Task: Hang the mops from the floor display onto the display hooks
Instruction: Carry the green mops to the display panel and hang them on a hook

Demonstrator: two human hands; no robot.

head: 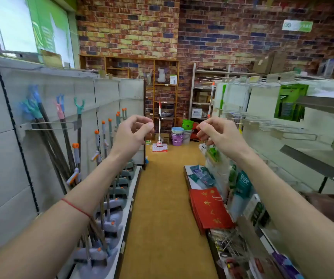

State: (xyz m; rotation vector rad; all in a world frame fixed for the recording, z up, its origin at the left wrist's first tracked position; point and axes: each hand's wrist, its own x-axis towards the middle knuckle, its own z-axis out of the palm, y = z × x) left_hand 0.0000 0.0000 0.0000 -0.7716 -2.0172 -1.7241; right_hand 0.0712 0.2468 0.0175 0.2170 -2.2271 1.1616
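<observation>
A row of grey mops with orange-tipped handles (109,190) stands on the low base shelf at the left of the aisle. Above them a long wire display hook (51,125) juts from the white back panel, with dark poles leaning behind it. My left hand (134,133) is raised at chest height over the aisle, fingers loosely curled, thumb and forefinger nearly touching, with nothing in it. My right hand (220,135) is held up the same way, a little to the right, and holds nothing. Both hands are clear of the mops.
The orange floor aisle (162,198) runs ahead to a brick wall. One red and white mop (159,133) stands upright at its far end beside stacked buckets (177,135). Packaged goods and red items (210,210) fill the right-hand shelves, with wire hooks (295,131) above.
</observation>
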